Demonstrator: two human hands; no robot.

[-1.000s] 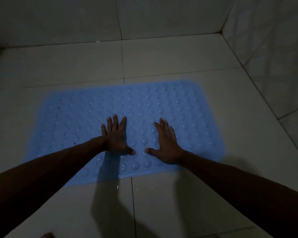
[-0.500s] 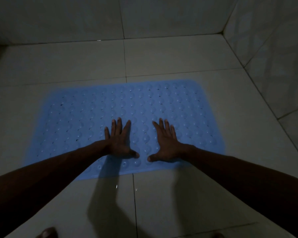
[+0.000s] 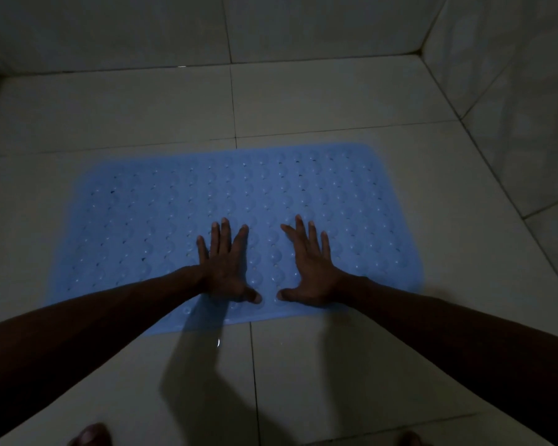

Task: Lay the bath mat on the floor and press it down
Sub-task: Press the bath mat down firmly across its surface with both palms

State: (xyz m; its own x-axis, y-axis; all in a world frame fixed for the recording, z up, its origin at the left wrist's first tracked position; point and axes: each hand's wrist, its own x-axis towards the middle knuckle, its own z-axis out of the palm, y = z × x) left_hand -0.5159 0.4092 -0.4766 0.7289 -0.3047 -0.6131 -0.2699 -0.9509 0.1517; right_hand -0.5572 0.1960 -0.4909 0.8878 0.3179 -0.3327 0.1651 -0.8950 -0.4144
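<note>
Already most of the way: your bath mat (image 3: 239, 226) lies spread flat on the tiled floor (image 3: 319, 381), long side running left to right, so the laying step looks done. Your left hand (image 3: 226, 268) and right hand (image 3: 310, 268) both rest palm-down on the near middle of the mat, fingers straight and spread, thumbs pointing at each other, gripping nothing. Pressing is under way, I'd judge, but only at that one patch. Left to do, probably: the far strip and both the left and right ends, where no hand has reached as far as this view shows. Light is dim, so you can't tell from here whether the suction bumps have seated or whether any corner lifts.

Edges: near edge of the mat sits just past your wrists; far right corner is near the right wall (image 3: 512, 107) but apart from it; far edge is well short of the far wall (image 3: 174, 30). Open floor on the left, far and near sides gives you room to slide both hands outward. Right end is the tighter side.
</note>
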